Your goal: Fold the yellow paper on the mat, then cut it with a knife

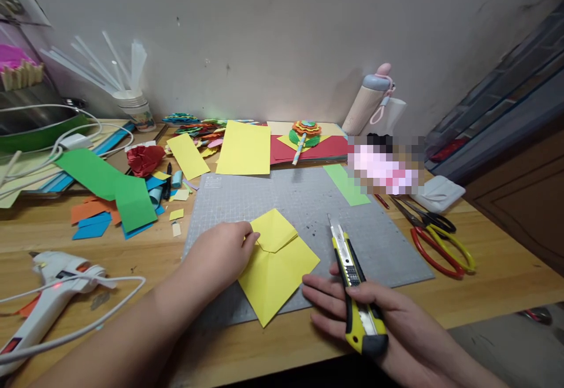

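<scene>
A yellow paper square [275, 279] with a folded flap near its top lies turned like a diamond on the grey cutting mat [295, 200]. My left hand [231, 247] pinches the paper's left edge between thumb and fingers. To the right of the paper, my right hand [352, 311] holds a yellow and black utility knife [355, 294] across its palm, thumb on the handle. The knife's blade is out and points up and away from me. The right fingers are stretched toward the paper's right corner.
A white glue gun [59, 288] with a glowing red light and loose cable lies at left. Green paper [132, 197] and scraps are beyond it. Scissors [436, 235] rest at right. A paper flower [304, 135], yellow sheet [244, 147] and bottle [365, 103] are at the back.
</scene>
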The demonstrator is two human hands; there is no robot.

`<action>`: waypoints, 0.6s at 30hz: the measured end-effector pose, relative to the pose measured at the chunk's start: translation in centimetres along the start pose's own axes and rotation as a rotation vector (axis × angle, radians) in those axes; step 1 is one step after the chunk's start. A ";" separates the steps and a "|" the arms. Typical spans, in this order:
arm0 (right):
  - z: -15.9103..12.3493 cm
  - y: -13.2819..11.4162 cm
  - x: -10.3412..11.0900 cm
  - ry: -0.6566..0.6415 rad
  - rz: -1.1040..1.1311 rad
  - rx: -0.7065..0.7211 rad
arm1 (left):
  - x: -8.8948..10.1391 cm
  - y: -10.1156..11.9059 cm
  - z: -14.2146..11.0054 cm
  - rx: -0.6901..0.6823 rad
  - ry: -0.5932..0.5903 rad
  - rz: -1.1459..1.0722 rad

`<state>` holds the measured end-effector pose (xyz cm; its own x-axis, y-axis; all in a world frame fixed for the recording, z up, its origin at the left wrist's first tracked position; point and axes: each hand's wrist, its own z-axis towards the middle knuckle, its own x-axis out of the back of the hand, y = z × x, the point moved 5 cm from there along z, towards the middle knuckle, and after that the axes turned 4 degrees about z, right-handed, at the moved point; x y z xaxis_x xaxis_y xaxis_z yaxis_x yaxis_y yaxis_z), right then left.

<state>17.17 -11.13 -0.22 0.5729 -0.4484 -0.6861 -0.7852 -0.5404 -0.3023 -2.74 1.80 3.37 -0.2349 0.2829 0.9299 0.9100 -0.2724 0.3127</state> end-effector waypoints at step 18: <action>8.0 -8.3 -5.7 -0.104 -0.269 0.353 | -1.4 2.8 -1.0 -0.250 -0.383 -0.708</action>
<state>18.56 1.63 0.86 0.7551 -0.2412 -0.6097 -0.6540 -0.3440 -0.6738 -0.17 -0.24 3.15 -0.5481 0.7440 0.3823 0.4785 -0.0960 0.8728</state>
